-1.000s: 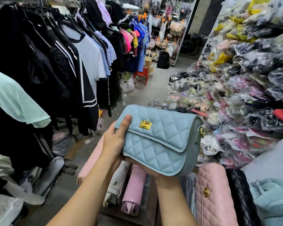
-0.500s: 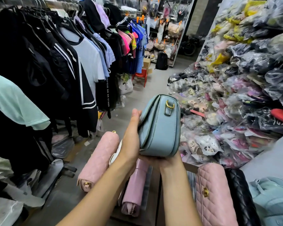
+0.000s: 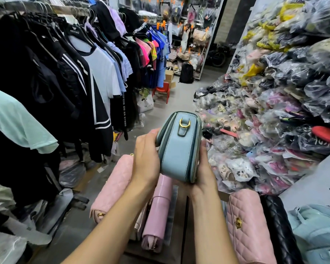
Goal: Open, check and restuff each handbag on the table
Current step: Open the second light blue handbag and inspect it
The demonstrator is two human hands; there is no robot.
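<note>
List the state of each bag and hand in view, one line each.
blue handbag: held up, end-on to camera, flap down.
left hand: grips the blue handbag's flap side.
right hand: holds its back and bottom.
pink clasp handbag: lying flat, flap shut.
black quilted handbag: lying beside the pink one, closure out of view.
lilac handbag: lying, partly behind the left arm.

Soft, even indoor light leaves the smooth end panel of the pale blue leather handbag bright and sharp. Left of the handbag, the black hanging garments sink into deep, detail-poor shadow. Right of it, the clear plastic bags of goods carry small white glints. Beyond it the aisle softens slightly, and wide-angle distortion bends the frame edges.
</note>
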